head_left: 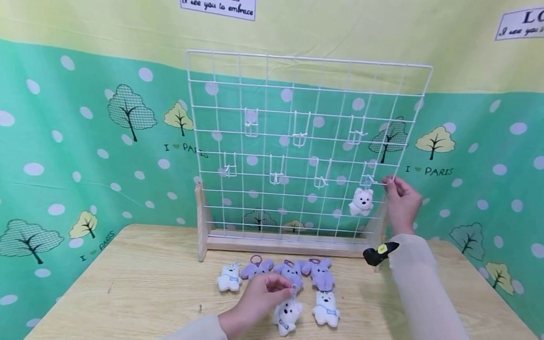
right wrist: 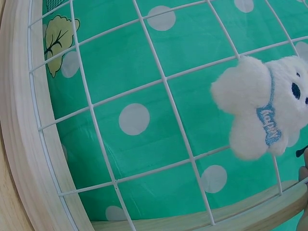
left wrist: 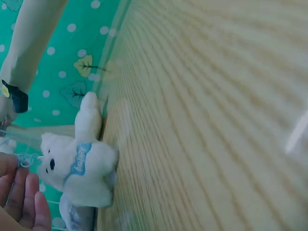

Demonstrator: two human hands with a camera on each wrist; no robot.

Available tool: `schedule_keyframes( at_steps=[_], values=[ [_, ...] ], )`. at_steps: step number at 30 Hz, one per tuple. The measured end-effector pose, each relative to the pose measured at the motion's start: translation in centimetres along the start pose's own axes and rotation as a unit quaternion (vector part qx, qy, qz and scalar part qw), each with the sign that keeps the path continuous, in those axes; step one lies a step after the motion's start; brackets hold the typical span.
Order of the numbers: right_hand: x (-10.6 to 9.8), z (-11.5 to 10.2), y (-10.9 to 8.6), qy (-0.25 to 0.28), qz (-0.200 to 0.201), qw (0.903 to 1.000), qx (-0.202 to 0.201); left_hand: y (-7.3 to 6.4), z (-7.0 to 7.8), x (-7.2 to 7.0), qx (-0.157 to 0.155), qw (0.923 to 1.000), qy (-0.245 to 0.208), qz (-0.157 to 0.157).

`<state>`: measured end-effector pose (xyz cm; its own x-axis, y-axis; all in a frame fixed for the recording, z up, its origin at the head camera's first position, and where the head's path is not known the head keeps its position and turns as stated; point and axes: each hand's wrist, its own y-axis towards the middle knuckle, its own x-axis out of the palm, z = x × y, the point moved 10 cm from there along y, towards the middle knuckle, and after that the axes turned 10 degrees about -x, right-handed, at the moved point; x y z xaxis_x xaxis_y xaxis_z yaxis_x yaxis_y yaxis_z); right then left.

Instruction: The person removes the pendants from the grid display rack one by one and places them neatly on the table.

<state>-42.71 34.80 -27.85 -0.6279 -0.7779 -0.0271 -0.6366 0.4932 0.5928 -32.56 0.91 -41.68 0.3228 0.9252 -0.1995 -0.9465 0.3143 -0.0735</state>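
Note:
Low over the table, my left hand (head_left: 260, 298) pinches the small ring at the top of a white plush dog keychain (head_left: 287, 316). That dog (left wrist: 86, 168) hangs by its clasp from the fingertips in the left wrist view, a blue lettered band across its chest. My right hand (head_left: 403, 201) grips the right edge of the white wire grid rack (head_left: 308, 58). Close beside it, another white plush dog (head_left: 362, 202) hangs from the lower right hook; the right wrist view shows this dog (right wrist: 260, 106) against the wires, while the right fingers are mostly cut off.
Several purple plush keychains (head_left: 320, 274) lie in a row before the rack's wooden base (head_left: 285, 244). White plush dogs lie at left (head_left: 229, 278) and right (head_left: 326, 308). Other hooks (head_left: 300, 135) stand in two rows on the grid. A patterned curtain (head_left: 65, 150) surrounds the table (head_left: 127, 281).

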Motion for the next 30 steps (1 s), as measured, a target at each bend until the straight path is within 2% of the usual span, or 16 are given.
schedule_keyframes(
  at_steps=[8, 15, 23, 30],
  values=[
    [0.3, -0.2, -0.1, -0.001, -0.007, 1.0000, -0.004, 0.3, -0.3, -1.7, 0.009, 0.9977, 0.047, 0.048],
    [0.1, 0.1, 0.0, 0.003, 0.002, 1.0000, -0.003, 0.6, -0.3, -2.5, 0.038, 0.9965, 0.051, 0.055],
    [0.1, -0.2, 0.0, -0.005, -0.002, 1.0000, -0.007, 1.4, -0.7, -3.2, 0.040, 0.9920, 0.081, 0.089],
    [0.1, 0.2, 0.1, -0.010, -0.006, 0.9999, 0.009, 1.8, -0.5, -3.6, 0.041, 0.9906, 0.092, 0.093]
  ],
)
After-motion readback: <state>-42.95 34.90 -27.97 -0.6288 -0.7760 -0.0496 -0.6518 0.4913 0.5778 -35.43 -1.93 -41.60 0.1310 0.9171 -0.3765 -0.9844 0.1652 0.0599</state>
